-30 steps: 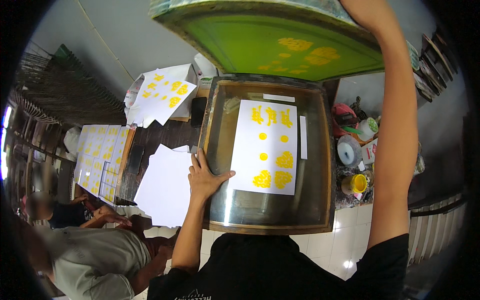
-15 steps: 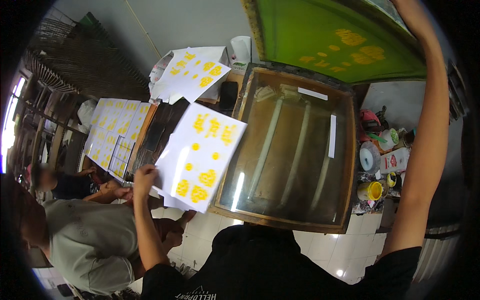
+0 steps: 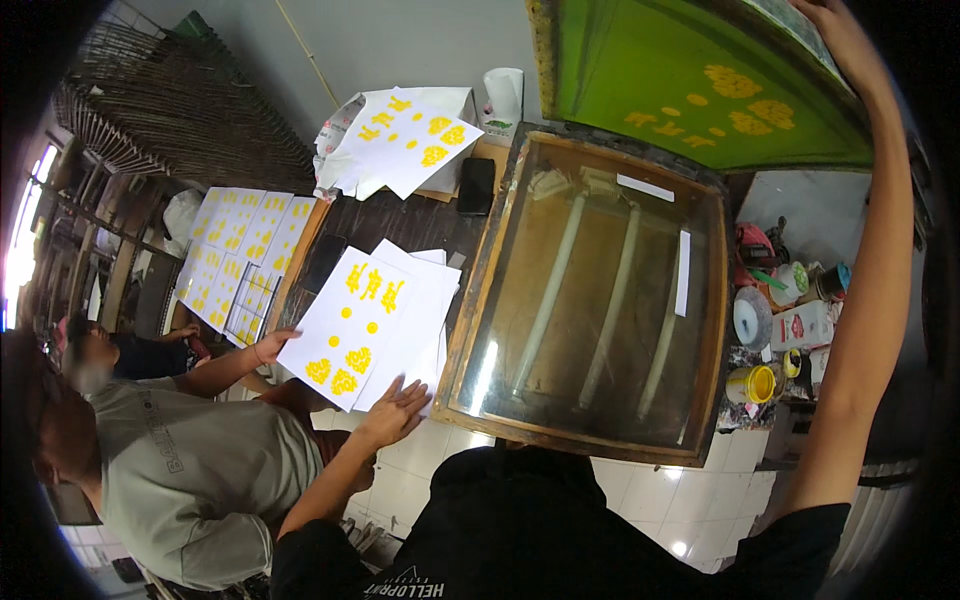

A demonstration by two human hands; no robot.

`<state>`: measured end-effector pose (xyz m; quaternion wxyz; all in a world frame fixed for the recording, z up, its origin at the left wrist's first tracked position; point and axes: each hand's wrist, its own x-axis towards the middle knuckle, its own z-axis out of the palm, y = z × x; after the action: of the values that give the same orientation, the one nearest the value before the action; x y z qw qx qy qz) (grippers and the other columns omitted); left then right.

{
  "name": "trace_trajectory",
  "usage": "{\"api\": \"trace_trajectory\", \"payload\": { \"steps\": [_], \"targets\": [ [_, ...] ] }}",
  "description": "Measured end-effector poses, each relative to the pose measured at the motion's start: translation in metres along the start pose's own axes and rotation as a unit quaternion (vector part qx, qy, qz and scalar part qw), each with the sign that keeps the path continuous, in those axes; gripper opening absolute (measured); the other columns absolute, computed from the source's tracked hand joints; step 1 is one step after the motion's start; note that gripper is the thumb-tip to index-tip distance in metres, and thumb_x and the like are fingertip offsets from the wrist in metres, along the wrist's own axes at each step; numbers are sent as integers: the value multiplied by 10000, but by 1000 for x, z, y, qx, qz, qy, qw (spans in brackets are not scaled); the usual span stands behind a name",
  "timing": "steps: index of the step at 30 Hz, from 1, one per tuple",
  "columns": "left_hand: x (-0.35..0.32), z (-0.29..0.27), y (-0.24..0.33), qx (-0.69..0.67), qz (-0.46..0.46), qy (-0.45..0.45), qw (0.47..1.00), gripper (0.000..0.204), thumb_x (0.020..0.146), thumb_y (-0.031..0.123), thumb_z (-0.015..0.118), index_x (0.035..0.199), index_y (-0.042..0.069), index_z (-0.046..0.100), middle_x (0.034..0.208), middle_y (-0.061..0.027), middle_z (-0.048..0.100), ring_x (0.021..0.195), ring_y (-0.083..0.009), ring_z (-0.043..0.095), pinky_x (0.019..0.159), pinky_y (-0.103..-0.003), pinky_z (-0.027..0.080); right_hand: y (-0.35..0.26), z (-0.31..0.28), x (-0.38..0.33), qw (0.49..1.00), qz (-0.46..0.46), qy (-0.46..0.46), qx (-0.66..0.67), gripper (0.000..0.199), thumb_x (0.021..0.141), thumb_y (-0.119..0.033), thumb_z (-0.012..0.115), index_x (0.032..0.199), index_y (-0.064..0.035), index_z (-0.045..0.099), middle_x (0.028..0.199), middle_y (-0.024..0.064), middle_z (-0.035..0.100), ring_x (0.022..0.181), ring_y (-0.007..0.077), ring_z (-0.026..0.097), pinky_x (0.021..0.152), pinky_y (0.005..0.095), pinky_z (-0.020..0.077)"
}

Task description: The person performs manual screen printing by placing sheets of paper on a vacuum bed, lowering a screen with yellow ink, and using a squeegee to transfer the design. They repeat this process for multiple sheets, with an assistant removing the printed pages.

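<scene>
Glass-topped box (image 3: 600,300) in the middle, green screen (image 3: 645,80) tilted up behind it. Dark counter (image 3: 395,222) to the left carries white sheets (image 3: 425,300), with a yellow-printed sheet (image 3: 338,325) on top. Left hand (image 3: 395,412) lies flat on the white sheets, fingers extended, beside the yellow-printed sheet; right hand (image 3: 845,40) well apart, up at the screen's edge, can't tell from here if it's clamped. Co-worker's hand (image 3: 270,347) touches the print's left edge. Two white strips (image 3: 683,275) on the box top.

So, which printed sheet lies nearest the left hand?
The yellow-printed sheet overlapping the blank paper stack, at the co-worker's hand; the other printed sheets lie farther from the left hand.
</scene>
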<state>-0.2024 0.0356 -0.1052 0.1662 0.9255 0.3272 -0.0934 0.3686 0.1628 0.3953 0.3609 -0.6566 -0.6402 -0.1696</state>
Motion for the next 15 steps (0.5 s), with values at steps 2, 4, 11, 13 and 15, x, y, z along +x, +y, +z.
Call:
{"api": "trace_trajectory", "payload": {
  "steps": [2, 4, 11, 13, 15],
  "targets": [
    [-4, -19, 5, -252, -93, 112, 957, 427, 1052, 219, 538, 1439, 38, 559, 1452, -189, 584, 1424, -306, 496, 1280, -511, 199, 0, 0, 0, 1000, -18, -10, 5, 346, 829, -170, 767, 1085, 62, 757, 1105, 260, 746, 1022, 332, 710, 943, 407, 505],
    [4, -43, 24, -393, -148, 236, 876, 349, 1099, 177, 455, 1347, -3, 621, 1373, -194, 647, 1365, -316, 564, 1258, -518, 258, -1, -1, 0, 999, -20, 0, -33, 360, 834, -183, 760, 1100, 60, 754, 1104, 260, 746, 1032, 334, 712, 942, 410, 508],
    [72, -78, 143, -389, 35, 130, 912, 364, 1093, 176, 460, 1403, 19, 571, 1501, -119, 567, 1535, -312, 328, 1286, -535, 68, -8, 0, 0, 999, -12, -1, -36, 391, 829, -209, 794, 1093, 74, 744, 1081, 251, 753, 1003, 355, 721, 919, 422, 524],
    [82, -77, 162, -300, 69, 157, 938, 377, 1079, 190, 492, 1412, 34, 573, 1505, -162, 548, 1491, -365, 385, 1267, -534, 171, -8, -1, -3, 997, 33, -21, -73, 372, 901, -242, 718, 1078, 77, 649, 985, 216, 693, 933, 306, 629, 872, 414, 483],
    [88, -79, 171, -339, 59, 162, 925, 386, 1069, 197, 515, 1416, 37, 573, 1482, -185, 562, 1449, -381, 438, 1243, -523, 248, -7, 0, -7, 995, 43, 3, -95, 366, 897, -244, 723, 1063, 75, 655, 978, 215, 696, 924, 306, 632, 859, 416, 484]
  ]
}}
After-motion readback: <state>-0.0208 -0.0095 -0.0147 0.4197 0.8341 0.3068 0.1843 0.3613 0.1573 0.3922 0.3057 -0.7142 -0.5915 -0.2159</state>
